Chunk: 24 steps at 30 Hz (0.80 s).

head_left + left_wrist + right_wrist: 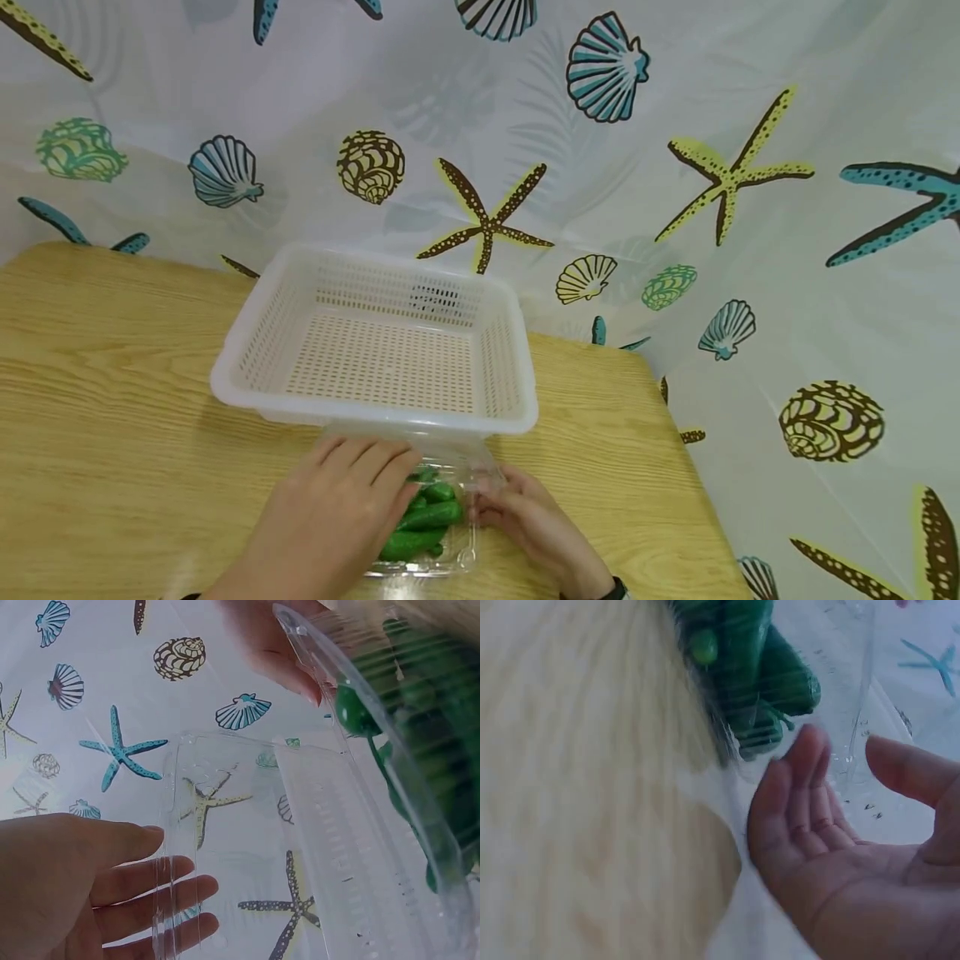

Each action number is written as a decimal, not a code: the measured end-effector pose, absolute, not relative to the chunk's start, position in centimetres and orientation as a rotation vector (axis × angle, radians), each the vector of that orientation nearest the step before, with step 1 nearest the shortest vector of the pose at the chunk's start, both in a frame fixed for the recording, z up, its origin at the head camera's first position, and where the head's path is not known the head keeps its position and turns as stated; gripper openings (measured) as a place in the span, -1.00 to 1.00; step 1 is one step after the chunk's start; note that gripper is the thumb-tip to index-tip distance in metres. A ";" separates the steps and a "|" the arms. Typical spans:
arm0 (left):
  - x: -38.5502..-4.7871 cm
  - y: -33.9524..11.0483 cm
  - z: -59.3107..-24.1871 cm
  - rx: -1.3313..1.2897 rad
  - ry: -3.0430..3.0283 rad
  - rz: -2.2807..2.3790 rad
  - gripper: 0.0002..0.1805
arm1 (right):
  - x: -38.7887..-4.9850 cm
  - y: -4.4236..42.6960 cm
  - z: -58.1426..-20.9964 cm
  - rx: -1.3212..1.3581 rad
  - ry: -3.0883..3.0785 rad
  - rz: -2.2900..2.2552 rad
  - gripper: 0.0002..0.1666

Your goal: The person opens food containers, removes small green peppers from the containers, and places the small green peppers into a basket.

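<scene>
Shell-print cloth (pixel 315 83), wooden table (pixel 112 358), white basket (pixel 390 358) behind, hands (pixel 337 500) (pixel 528 517) at clear vegetable box (pixel 461 558)

There's a clear plastic clamshell (pixel 467 557) sitting on the wood-grain table (pixel 112 417) just on the near side of the white basket (pixel 375 415), its see-through lid (pixel 247 862) swung open and a bunch of shiny green peppers (pixel 429 517) piled on their sides inside, stems showing on some.

Box (pixel 468 552) = clr glossy plastic, veg (pixel 429 517) smooth & shiny, basket (pixel 375 413) matt-ish plastic, tbl (pixel 112 400) wood-grain.
</scene>
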State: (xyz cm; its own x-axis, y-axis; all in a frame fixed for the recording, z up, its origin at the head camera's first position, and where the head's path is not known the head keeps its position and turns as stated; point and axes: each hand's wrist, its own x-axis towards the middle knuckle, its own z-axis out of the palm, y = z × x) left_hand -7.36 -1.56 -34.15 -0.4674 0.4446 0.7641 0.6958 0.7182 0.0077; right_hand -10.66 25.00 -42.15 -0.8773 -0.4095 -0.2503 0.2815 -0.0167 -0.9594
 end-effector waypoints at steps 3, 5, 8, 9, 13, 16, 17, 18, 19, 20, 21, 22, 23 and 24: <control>-7.2 -2.3 -33.7 -0.834 -2.151 -0.380 -0.32 | -10.4 24.2 -41.5 -0.178 2.005 -1.792 -0.51; -7.1 -2.8 -33.3 -0.828 -2.149 -0.362 -0.31 | -10.2 23.9 -41.1 -0.226 2.107 -1.693 -0.48; -7.2 -3.5 -32.9 -0.846 -2.134 -0.342 -0.32 | -9.9 24.0 -40.4 -0.320 2.194 -1.527 -0.42; -7.2 -3.6 -32.8 -0.856 -2.131 -0.333 -0.32 | -9.9 24.1 -40.2 -0.368 2.208 -1.475 -0.41; -7.4 -4.3 -32.6 -0.904 -2.136 -0.307 -0.30 | -10.2 24.5 -39.2 -0.525 2.249 -1.273 -0.40; -7.5 -4.7 -32.5 -0.945 -2.150 -0.298 -0.28 | -10.5 24.7 -38.2 -0.550 2.313 -1.136 -0.51; -7.5 -4.8 -32.5 -0.957 -2.159 -0.299 -0.28 | -10.6 24.7 -37.8 -0.536 2.339 -1.085 -0.57; -7.6 -4.9 -32.5 -0.969 -2.167 -0.299 -0.29 | -10.7 24.7 -37.5 -0.521 2.365 -1.029 -0.63; -7.7 -5.0 -32.4 -0.982 -2.179 -0.298 -0.32 | -10.8 24.7 -37.1 -0.507 2.394 -0.967 -0.67; -7.7 -5.1 -32.3 -0.995 -2.196 -0.295 -0.40 | -10.9 24.6 -36.8 -0.494 2.423 -0.903 -0.69; -7.7 -5.2 -32.3 -1.007 -2.213 -0.296 -0.50 | -11.0 24.6 -36.6 -0.488 2.446 -0.848 -0.68; -7.7 -5.3 -32.2 -1.016 -2.232 -0.296 -0.61 | -11.0 24.5 -36.4 -0.482 2.463 -0.798 -0.65; -7.8 -5.3 -32.2 -1.025 -2.247 -0.292 -0.70 | -11.0 24.4 -36.2 -0.490 2.477 -0.766 -0.61; -7.8 -5.4 -32.1 -1.031 -2.262 -0.293 -0.77 | -11.1 24.3 -36.2 -0.503 2.487 -0.745 -0.58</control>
State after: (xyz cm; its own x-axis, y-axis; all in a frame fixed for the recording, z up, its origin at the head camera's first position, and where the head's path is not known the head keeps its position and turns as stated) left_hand -7.79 -5.41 -32.11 -0.4972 0.6015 0.6253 0.7409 0.6694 -0.0548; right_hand -11.07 24.31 -36.17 -0.8111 -0.4704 -0.3476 -0.2020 0.7830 -0.5883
